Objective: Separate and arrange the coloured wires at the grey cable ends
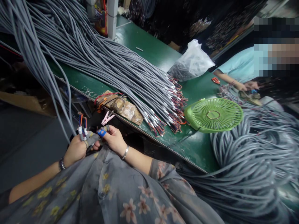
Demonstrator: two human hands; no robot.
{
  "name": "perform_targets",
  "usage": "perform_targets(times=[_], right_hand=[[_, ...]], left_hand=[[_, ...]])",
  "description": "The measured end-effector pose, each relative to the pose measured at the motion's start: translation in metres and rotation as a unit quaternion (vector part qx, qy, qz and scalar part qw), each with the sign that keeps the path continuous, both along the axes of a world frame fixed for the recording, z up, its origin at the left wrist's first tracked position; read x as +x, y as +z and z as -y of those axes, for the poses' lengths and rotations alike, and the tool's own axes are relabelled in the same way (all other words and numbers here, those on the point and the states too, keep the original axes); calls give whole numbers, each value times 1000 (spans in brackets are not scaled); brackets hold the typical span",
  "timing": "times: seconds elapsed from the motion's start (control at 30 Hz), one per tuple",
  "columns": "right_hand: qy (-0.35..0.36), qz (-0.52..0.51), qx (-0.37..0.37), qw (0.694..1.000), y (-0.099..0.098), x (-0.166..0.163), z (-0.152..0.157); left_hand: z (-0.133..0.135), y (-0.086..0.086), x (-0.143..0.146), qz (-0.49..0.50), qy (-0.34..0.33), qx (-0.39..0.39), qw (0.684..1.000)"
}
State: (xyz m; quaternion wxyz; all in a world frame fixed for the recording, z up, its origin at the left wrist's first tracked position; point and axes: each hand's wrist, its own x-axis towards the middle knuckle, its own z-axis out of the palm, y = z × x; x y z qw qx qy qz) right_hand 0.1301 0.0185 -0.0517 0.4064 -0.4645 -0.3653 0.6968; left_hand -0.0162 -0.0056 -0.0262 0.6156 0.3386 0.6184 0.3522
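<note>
My left hand is closed around the ends of a few grey cables. White bands and bare-ended coloured wires stick up above its fingers. Grey cloth or tape wraps the fingers there. Close beside it, my right hand has its thumb and fingers pressed together, with a blue wrap on one digit. What it pinches, if anything, is too small to make out. A pink clothes peg is just above the right hand, at the table edge by a wooden board.
A thick bundle of grey cables lies across the green table, coloured wire ends to the right. Beyond are a green fan, a white plastic bag and coiled cables. Another person's hand works at the far right.
</note>
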Motion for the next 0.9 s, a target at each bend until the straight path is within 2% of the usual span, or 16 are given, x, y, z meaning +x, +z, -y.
perform_targets(times=[0.17,0.3,0.5,0.73,0.9], right_hand=[[15,-18,-24,999,4,2,-2],[34,-34,-38,998,8,7,-2],[27,-16,-36,999,6,9,-1],[50,-30,-42,997,4,12,2],[61,-31,-51,996,-3,21,2]], left_hand=[[1,-2,0,18,25,23,999],[0,-13,-4,27,63,39,997],[1,-24,-6,18,67,36,997],[-2,-4,1,32,89,50,994],[-5,12,1,37,62,52,996]])
